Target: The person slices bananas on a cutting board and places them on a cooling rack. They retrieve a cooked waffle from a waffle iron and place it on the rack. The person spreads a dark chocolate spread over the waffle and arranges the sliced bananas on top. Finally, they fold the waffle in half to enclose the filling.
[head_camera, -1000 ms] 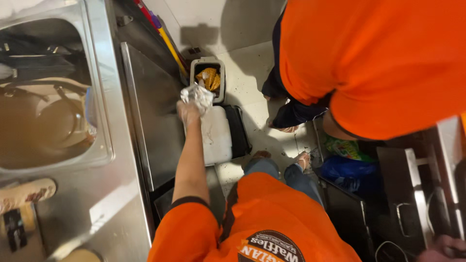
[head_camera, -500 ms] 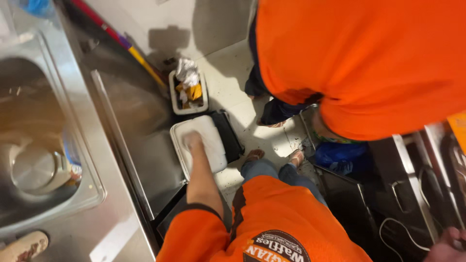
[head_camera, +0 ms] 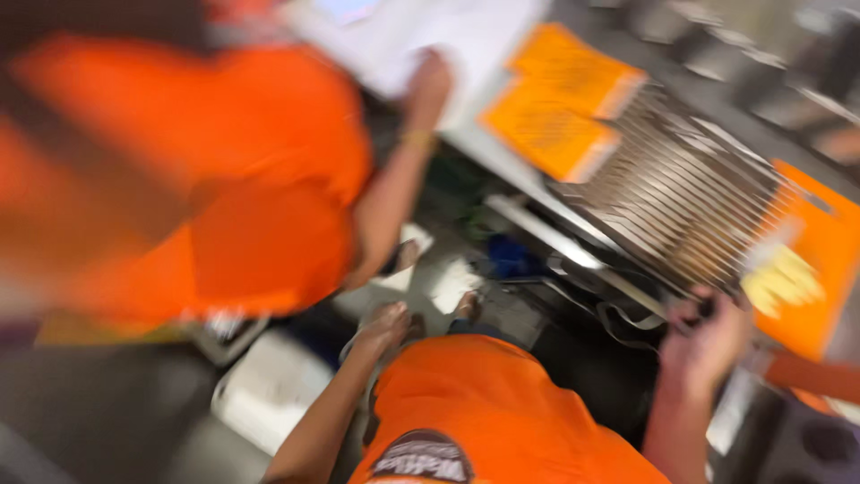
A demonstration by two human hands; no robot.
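Mostly blur, so I note only what I can make out. Second person in orange shirt [head_camera: 224, 206] fills left, arm raised to white surface [head_camera: 466, 45]. Ribbed metal rack [head_camera: 681, 197] at right, orange boards [head_camera: 555, 116] beside it, probably stored upright to drain. My right hand [head_camera: 703, 345] closed around dark handle [head_camera: 708, 309] at rack edge (exact object unclear). My left hand [head_camera: 385, 327] hangs free above white bin lid [head_camera: 269, 390]; open or closed, I cannot tell.
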